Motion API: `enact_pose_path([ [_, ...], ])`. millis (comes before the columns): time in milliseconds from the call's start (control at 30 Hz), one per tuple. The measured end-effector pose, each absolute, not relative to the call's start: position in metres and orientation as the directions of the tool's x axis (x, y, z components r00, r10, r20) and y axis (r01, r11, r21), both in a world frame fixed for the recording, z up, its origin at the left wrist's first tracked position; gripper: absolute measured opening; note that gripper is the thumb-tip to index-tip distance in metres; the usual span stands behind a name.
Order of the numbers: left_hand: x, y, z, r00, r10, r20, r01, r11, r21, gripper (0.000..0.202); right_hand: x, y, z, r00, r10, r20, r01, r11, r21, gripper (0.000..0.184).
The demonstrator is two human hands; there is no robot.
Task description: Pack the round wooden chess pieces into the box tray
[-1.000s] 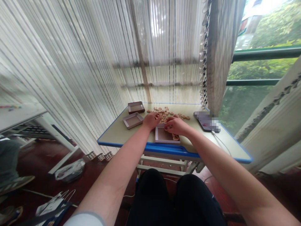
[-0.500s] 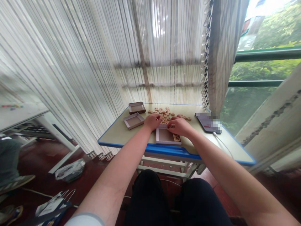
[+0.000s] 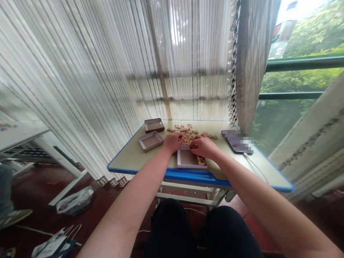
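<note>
Round wooden Chinese chess pieces (image 3: 185, 132) lie scattered over the middle of the table. In front of them, near the table's front edge, stands a shallow open box (image 3: 185, 157), with a few pieces (image 3: 201, 161) along its right side. My right hand (image 3: 204, 147) is over the box's back right corner, its fingers closed on a chess piece (image 3: 196, 146). My left hand (image 3: 172, 143) is at the left of the scattered pieces, behind the box's left corner. Its thumb and fingers are curled together, and what they hold, if anything, is hidden.
Two more shallow boxes, a pale one (image 3: 151, 141) and a dark-rimmed one (image 3: 154, 125), stand at the table's left. A phone (image 3: 238, 142) with a white cable lies on the right. Striped curtains hang behind the blue-edged table (image 3: 129, 154). A plastic bag (image 3: 75, 201) lies on the floor.
The view has shifted slightly. Both hands stay almost where they were, the right one still at the box with a chess piece, the left one beside the scattered pieces.
</note>
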State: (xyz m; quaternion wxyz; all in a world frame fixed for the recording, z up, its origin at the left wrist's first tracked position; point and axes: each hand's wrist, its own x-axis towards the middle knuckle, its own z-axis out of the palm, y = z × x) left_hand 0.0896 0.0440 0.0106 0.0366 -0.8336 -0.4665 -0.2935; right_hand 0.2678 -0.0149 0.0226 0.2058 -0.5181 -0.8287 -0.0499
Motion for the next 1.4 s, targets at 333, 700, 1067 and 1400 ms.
enact_pose_path([
  [333, 0.090, 0.044, 0.011, 0.407, 0.754, 0.515, 0.804, -0.564, 0.191, 0.024, 0.269, -0.014, 0.023, -0.386, 0.832, 0.398, 0.866, 0.476, -0.153, 0.015],
  [700, 0.090, 0.043, 0.012, 0.390, 0.763, 0.516, 0.797, -0.560, 0.225, 0.024, 0.270, -0.015, 0.024, -0.401, 0.834, 0.380, 0.862, 0.483, -0.152, 0.015],
  [1067, 0.088, 0.044, 0.013, 0.302, 0.778, 0.551, 0.805, -0.518, 0.290, 0.025, 0.274, -0.015, 0.028, -0.288, 0.858, 0.426, 0.873, 0.418, -0.253, 0.019],
  [1400, 0.087, 0.046, 0.010, 0.252, 0.783, 0.569, 0.801, -0.499, 0.331, 0.026, 0.309, 0.009, 0.017, 0.149, 0.887, 0.437, 0.917, 0.042, -0.397, 0.032],
])
